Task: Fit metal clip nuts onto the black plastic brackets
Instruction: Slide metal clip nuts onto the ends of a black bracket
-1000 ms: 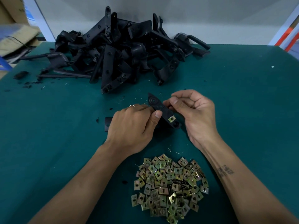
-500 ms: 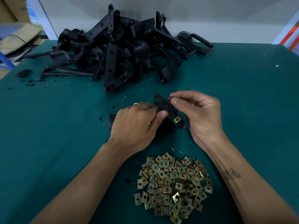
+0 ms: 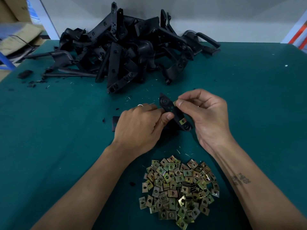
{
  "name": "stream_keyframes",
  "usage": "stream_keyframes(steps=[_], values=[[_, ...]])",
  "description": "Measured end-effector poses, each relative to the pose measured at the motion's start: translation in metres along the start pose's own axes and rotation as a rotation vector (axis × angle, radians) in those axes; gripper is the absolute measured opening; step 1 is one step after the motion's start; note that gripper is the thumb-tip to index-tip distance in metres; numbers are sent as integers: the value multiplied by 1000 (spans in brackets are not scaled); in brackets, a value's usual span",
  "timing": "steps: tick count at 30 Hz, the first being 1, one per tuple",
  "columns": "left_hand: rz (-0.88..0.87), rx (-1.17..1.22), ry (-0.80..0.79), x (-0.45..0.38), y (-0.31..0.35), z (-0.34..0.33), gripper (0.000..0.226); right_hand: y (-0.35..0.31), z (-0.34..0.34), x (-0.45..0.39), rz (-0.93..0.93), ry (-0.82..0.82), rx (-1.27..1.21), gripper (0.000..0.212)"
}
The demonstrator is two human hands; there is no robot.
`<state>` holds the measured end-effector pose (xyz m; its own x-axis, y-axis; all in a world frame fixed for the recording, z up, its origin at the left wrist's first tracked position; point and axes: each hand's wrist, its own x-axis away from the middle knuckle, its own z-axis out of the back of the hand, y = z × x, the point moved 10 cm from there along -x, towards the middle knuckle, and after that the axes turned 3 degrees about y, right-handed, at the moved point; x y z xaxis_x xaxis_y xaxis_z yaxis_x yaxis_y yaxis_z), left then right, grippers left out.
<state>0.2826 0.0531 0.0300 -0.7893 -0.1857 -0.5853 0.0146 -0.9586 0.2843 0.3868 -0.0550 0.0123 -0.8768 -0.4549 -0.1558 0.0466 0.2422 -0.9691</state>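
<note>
Gripping the bracket (image 3: 172, 112), left hand (image 3: 141, 128); right hand (image 3: 204, 113) pinching a clip nut (image 3: 175, 102) against it

Two hands (image 3: 141, 125), one held bracket (image 3: 174, 113) bearing one fitted clip nut (image 3: 183, 121), dozens loose (image 3: 179, 190).

arms: bare, no sleeves | left hand (image 3: 139, 128): silver ring | right forearm: dark tattoo

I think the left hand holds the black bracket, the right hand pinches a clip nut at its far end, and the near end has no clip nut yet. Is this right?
Not quite. In the head view the near end of the black bracket already carries a fitted clip nut. The rest holds: the left hand holds the bracket and the right hand pinches a clip nut at its far end.
</note>
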Motion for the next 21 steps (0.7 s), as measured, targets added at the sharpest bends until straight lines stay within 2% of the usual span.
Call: stream_keyframes(steps=[9, 16, 21], values=[[-15, -13, 39, 0, 0, 4, 57, -1, -3, 4, 31, 13, 91, 13], [-34, -15, 57, 1, 1, 5, 57, -1, -18, 13, 33, -63, -8, 21], [-6, 12, 81, 1, -2, 8, 54, -2, -23, 18, 45, -58, -12, 22]])
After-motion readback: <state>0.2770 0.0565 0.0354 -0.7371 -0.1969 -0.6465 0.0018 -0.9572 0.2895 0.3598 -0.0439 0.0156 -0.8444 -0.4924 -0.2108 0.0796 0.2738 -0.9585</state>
